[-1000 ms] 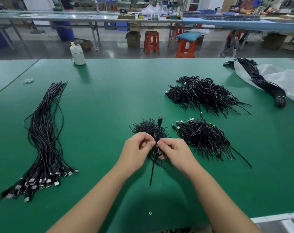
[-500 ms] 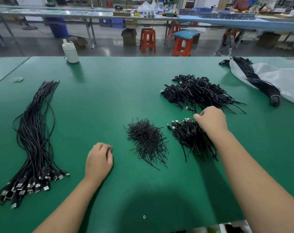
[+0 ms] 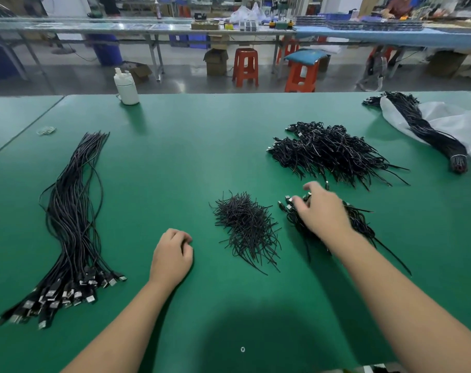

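My left hand (image 3: 171, 256) rests on the green table (image 3: 175, 162) with its fingers loosely curled and nothing in it. My right hand (image 3: 321, 211), blurred by motion, hovers with spread fingers over a small pile of tied black cables (image 3: 361, 224). Between the hands lies a heap of short black twist ties (image 3: 246, 227). A long loose bundle of black USB cables (image 3: 72, 224) stretches along the left, plugs toward me. A larger pile of tied cables (image 3: 334, 152) lies farther right.
A white bottle (image 3: 126, 87) stands at the table's far edge. A banded cable bundle (image 3: 431, 135) lies on a white plastic bag (image 3: 460, 125) at far right. Rubber bands (image 3: 46, 130) lie at far left. Orange stools and workbenches stand beyond.
A second ago both hands were twisting a tie round one folded cable. My right hand then set it on the near pile and is now drawing back left; my left hand dropped to the table.
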### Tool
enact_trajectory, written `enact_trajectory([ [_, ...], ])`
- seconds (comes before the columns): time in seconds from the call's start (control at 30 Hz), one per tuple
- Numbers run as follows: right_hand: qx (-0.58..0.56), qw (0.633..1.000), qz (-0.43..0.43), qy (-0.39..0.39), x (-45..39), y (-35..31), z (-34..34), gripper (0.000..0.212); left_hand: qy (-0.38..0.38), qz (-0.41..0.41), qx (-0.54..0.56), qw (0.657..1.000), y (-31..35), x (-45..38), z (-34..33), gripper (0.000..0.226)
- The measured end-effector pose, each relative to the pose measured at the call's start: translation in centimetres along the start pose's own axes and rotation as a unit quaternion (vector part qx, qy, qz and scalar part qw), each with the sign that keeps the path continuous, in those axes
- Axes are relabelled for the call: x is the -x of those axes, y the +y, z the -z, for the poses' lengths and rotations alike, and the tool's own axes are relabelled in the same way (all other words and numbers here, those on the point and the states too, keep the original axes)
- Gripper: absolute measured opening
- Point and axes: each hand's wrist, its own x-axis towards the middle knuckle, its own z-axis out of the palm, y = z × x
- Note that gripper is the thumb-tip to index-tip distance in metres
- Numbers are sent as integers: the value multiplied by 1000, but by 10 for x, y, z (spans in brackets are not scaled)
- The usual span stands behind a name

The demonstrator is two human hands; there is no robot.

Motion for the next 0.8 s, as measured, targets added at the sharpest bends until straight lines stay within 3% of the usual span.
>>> enact_trajectory([
  [0.1,-79,993,-1,-83,30,-14,-31,42,-54,-2,-1,999,0,-4,5,17],
  [0.2,-98,989,-9,-108,56,-12,-59,44,-137,-3,0,991,-4,-13,27,15],
  [0.27,-114,986,-37,-119,67,-7,-71,46,-174,-12,-76,982,-13,-21,50,15],
  [0.37,-154,974,-84,-142,74,0,-79,46,-250,24,-228,941,-34,-25,92,32],
  [0.53,-187,960,-114,-175,69,6,-74,42,-394,112,-251,877,-65,-18,144,32],
  [0.6,-204,953,-127,-183,66,7,-72,40,-390,93,-307,863,-67,-12,146,35],
  [0.8,-239,942,-150,-181,64,9,-73,33,-275,12,-390,879,-57,-10,136,11],
])
